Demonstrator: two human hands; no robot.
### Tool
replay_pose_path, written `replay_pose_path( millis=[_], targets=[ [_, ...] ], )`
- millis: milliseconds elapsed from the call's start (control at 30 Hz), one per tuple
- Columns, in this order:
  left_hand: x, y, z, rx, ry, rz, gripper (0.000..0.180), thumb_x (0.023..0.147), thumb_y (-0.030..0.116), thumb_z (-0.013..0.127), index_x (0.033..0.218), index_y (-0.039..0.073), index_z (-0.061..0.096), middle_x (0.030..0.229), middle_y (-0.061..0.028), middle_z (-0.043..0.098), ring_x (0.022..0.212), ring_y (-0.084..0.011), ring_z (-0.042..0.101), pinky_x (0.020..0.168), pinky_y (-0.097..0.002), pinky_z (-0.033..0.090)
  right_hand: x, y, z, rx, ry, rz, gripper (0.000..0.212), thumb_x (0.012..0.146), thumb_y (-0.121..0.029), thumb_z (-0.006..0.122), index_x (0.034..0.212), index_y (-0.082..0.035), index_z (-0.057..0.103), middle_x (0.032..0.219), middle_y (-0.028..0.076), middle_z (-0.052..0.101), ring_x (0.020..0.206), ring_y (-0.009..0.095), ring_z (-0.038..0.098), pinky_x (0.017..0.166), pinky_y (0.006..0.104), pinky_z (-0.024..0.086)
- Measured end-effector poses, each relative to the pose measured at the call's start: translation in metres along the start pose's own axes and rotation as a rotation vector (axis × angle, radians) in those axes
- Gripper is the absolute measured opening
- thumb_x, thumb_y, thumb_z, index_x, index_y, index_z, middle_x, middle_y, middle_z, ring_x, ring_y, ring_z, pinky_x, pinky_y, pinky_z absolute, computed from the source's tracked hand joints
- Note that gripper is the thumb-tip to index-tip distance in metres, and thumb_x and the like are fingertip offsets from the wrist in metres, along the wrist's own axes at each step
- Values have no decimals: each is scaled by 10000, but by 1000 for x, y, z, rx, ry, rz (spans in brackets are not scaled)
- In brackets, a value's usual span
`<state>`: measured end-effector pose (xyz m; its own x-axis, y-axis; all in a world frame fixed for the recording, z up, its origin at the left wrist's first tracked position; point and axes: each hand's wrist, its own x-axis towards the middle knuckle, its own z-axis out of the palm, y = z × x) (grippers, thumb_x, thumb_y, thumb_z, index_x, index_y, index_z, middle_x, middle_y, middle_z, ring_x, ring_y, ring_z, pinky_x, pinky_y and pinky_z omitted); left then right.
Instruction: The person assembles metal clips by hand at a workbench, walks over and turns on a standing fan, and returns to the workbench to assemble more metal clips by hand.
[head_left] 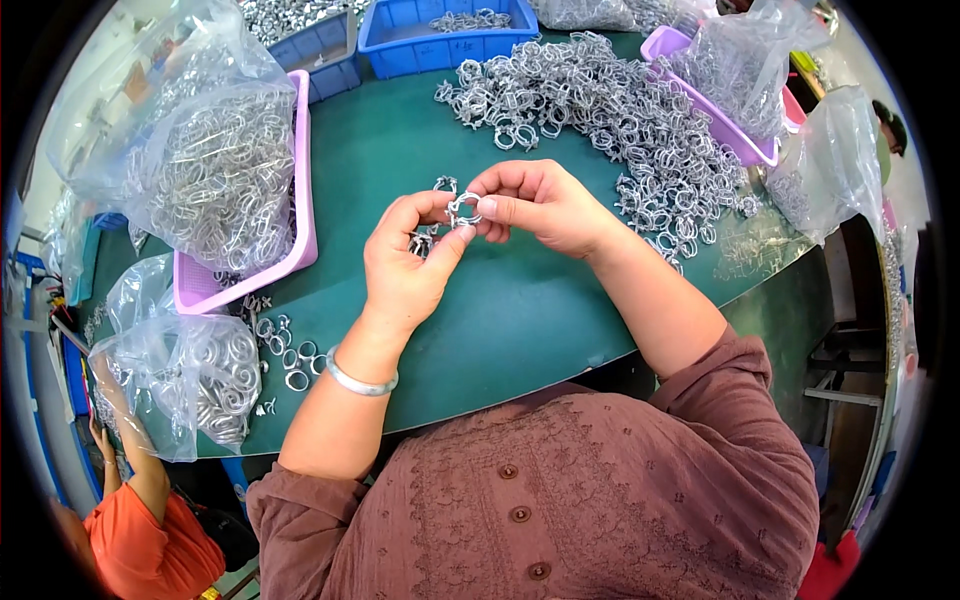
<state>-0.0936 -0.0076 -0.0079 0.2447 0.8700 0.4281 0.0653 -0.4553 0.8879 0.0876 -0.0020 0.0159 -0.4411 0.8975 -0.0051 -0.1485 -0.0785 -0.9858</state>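
A silver metal ring with small projections is pinched between both hands above the green table. My left hand holds its left and lower side with thumb and fingers. My right hand grips the right side between thumb and forefinger. Just behind my left fingers lie a few more metal pieces, partly hidden. A large heap of similar silver rings spreads over the table beyond and to the right of my right hand.
At left, a purple basket bears a clear bag of metal parts. Loose rings lie near another bag. Blue bins stand at the back, another purple basket at right. A person in orange sits lower left.
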Motion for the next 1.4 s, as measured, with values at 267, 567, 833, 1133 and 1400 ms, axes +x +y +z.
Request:
replay_pose_path(
  millis=[267, 567, 833, 1133, 1400],
  targets=[
    [1, 4, -3, -225, -79, -216, 177, 805, 98, 594, 949, 7, 546, 846, -45, 581, 740, -89, 525, 632, -217, 456, -1, 2, -1, -14, 25, -98, 177, 800, -59, 590, 961, 14, 574, 874, 54, 605, 795, 107, 568, 723, 242, 470],
    [1, 3, -4, -300, -80, -272, 177, 836, 158, 574, 946, 20, 561, 828, -36, 598, 703, -87, 541, 606, -227, 482, 0, 4, -2, -53, 10, -225, 239, 763, 22, 593, 999, 3, 561, 895, 45, 596, 814, 99, 559, 756, 249, 467],
    [1, -1, -5, -329, -85, -210, 203, 786, 38, 611, 980, 13, 559, 868, -46, 595, 750, -102, 553, 615, -229, 495, 1, 4, -1, -62, 29, -321, 309, 749, 57, 574, 1049, -9, 540, 924, 32, 579, 791, 77, 524, 718, 230, 454],
    [1, -1, -3, -332, -64, -186, 189, 778, 34, 620, 958, 18, 565, 846, -31, 580, 725, -99, 542, 613, -226, 495, -1, 3, 1, -119, 56, -329, 302, 751, 51, 573, 1046, -14, 552, 899, 21, 573, 788, 77, 521, 716, 228, 449],
    [2, -2, -4, -64, -30, 33, 165, 764, 35, 636, 906, -4, 562, 866, -34, 540, 694, -88, 525, 602, -206, 472, 2, 7, -3, -199, 45, -259, 268, 760, 13, 581, 1025, -21, 573, 838, 14, 574, 762, 72, 522, 711, 230, 445]
  ],
)
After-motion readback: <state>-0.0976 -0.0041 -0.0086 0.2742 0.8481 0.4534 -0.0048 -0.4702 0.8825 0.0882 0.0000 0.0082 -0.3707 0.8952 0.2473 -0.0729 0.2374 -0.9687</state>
